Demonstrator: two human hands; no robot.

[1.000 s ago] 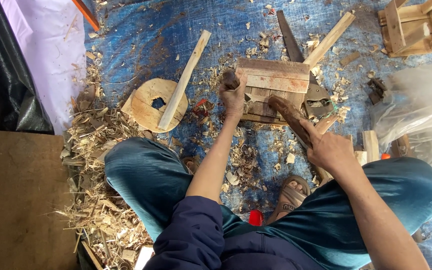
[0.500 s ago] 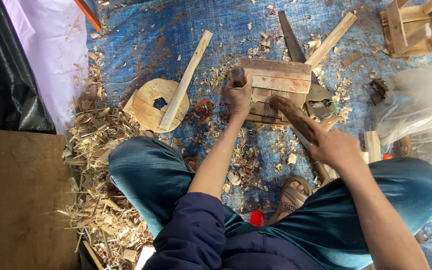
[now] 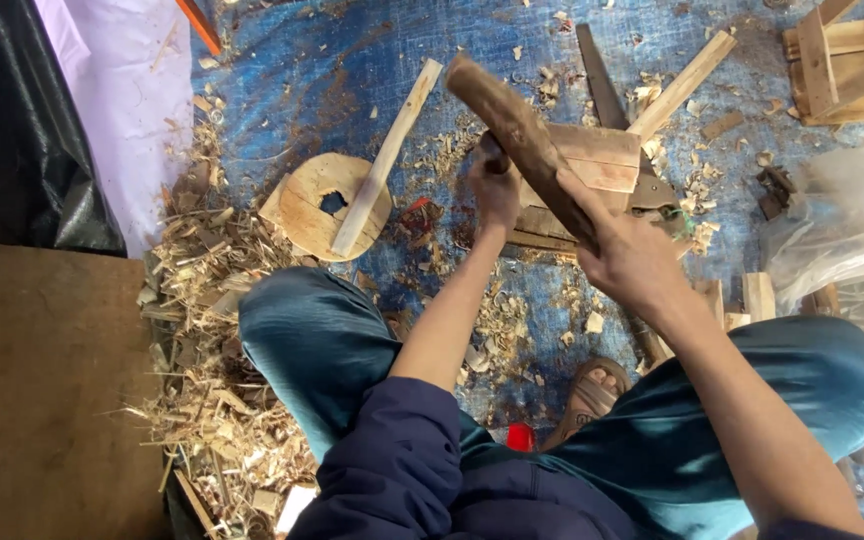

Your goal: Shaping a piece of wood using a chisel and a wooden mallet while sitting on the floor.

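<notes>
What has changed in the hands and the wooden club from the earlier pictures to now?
The right hand has swung the wooden club up, away from the wooden block. The left hand still grips the dark tool on the block. The block and round disc stayed put.

The person wears a dark navy long-sleeved top, its left sleeve pushed up to end just below the elbow, well back from the left hand (image 3: pixel 497 185), so the forearm is bare. The right arm is bare along all that shows behind the right hand (image 3: pixel 632 262). Below both hands spread loose teal-blue trousers, and between the knees, nearer the body than the hands, a foot shows in a brown strapped sandal (image 3: pixel 590 398).
</notes>
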